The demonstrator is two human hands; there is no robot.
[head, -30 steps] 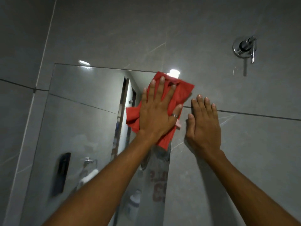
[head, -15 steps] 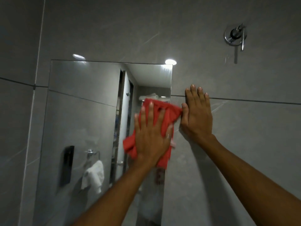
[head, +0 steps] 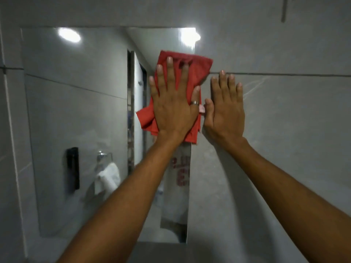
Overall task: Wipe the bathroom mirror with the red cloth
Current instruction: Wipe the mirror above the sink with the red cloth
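A frameless rectangular mirror (head: 76,120) hangs on the grey tiled wall. My left hand (head: 174,105) lies flat, fingers spread, pressing the red cloth (head: 197,71) against the mirror's upper right part, and the cloth overlaps the mirror's right edge. My right hand (head: 226,107) rests flat on the wall tile just right of the mirror, empty, fingers close together and pointing up. The palm of my left hand hides the cloth's middle.
The mirror reflects two ceiling lights, a doorway, a dark wall fitting (head: 73,168) and a white towel (head: 108,177) on a ring. A chrome wall fitting (head: 284,8) pokes in at the top right. Grey tile (head: 294,149) surrounds the mirror.
My left hand slid the cloth down the mirror's right side and back up again. My right hand stayed flat on the tile. The camera tipped downward, so the mirror's bottom edge now shows.
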